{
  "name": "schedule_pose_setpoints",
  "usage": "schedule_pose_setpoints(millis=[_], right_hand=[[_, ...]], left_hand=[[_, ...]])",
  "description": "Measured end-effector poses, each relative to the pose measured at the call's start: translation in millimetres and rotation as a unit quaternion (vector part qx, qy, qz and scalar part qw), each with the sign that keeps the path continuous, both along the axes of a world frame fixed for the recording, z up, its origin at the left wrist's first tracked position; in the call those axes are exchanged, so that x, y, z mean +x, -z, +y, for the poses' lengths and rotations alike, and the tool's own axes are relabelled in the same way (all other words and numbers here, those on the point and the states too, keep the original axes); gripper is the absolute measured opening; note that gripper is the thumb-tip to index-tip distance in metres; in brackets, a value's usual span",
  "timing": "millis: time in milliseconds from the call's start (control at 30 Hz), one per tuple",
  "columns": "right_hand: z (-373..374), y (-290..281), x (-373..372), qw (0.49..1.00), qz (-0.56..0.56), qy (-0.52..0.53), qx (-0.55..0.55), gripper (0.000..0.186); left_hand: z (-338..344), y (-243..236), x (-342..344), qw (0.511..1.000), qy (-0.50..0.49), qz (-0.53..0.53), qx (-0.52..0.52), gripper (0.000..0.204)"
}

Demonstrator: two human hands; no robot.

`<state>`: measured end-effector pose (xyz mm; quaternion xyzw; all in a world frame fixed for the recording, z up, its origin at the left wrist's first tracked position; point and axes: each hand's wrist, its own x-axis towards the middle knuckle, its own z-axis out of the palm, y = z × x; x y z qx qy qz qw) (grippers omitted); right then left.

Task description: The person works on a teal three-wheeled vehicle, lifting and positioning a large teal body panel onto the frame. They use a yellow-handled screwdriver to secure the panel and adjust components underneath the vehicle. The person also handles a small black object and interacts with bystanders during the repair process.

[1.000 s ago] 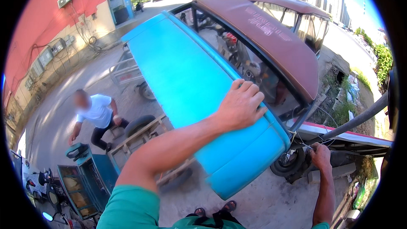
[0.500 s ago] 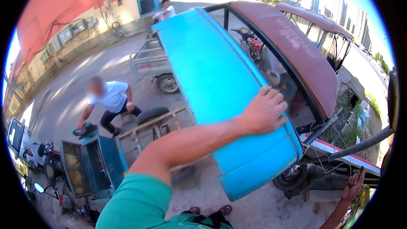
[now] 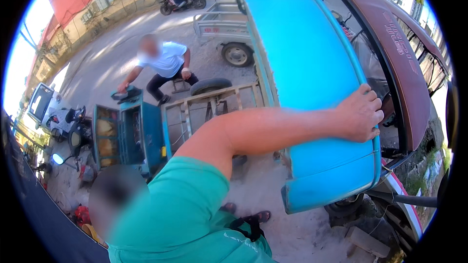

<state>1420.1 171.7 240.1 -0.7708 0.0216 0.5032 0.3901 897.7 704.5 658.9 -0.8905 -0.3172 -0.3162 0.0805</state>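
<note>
My left arm, in a green sleeve, stretches across the picture to the right. My left hand is closed over the raised long edge of a large blue metal panel, fingers curled past the rim. The panel slopes down toward me; its lower end has a rough, chipped edge. Beside that edge stands a brown-roofed vehicle cab with a dark frame. Below the panel's near end a black tyre partly shows. My right hand is outside the picture. My sandalled feet stand on dusty ground.
At left, a person in a white shirt sits low, one hand on a dark seat atop a blue cab. A bare metal frame with a wheel joins that cab. Behind stand a grey cargo tricycle and a motorcycle with a rider.
My view has swung, shifting the panel rightward and upward in the picture. My left hand keeps its grip. My right hand has left the view, and the motorcycle rider has moved left along the wall.
</note>
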Motion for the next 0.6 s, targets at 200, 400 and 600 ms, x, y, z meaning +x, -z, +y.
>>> schedule_pose_setpoints(millis=[200, 400, 600], right_hand=[[-23, 14, -69, 0.973, 0.057, -0.164, -0.154, 0.033], [-14, -5, -35, 0.963, 0.001, -0.207, -0.172, 0.048], [215, -80, -44, 0.965, -0.105, -0.206, 0.127, 0.053]], left_hand=[[-3, 3, -12, 0.999, -0.020, -0.022, 0.031, 0.039], [0, 7, -12, 0.999, -0.016, -0.022, 0.039, 0.039], [-2, 10, -18, 0.999, -0.022, -0.007, 0.040, 0.039]])
